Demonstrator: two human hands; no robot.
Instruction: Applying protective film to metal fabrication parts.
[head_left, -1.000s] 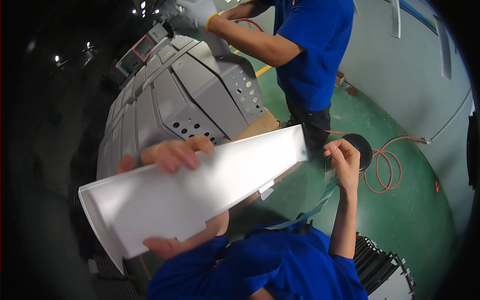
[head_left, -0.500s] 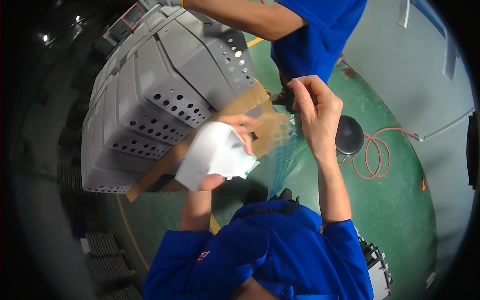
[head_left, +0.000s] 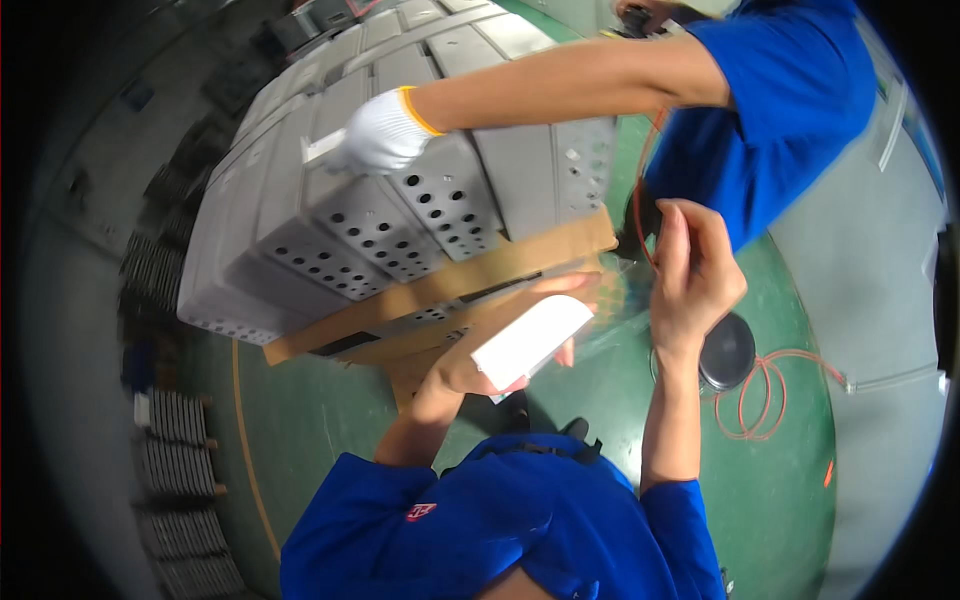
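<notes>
White panel [head_left: 532, 340]: looks light and stiff, likely thin moulded plastic; smooth face, so bare skin could slip on it. Your left hand [head_left: 480, 365] is wrapped around its lower end, fingers closed under the edge. Best hold is along the long edges, not the flat face. A thin part like this would probably flex or mark if squeezed hard.

Looks: plain white, long, narrow, seen end-on, tilted up to the right. It sits just below the cardboard sheet [head_left: 440, 295] under the stack of grey perforated housings [head_left: 400, 190].

Your right hand [head_left: 690, 270] is raised beside the panel, fingers curled together; it may be pinching clear film, but the view is too blurred to tell.

A co-worker's gloved hand [head_left: 380, 135] rests on the housings.
</notes>
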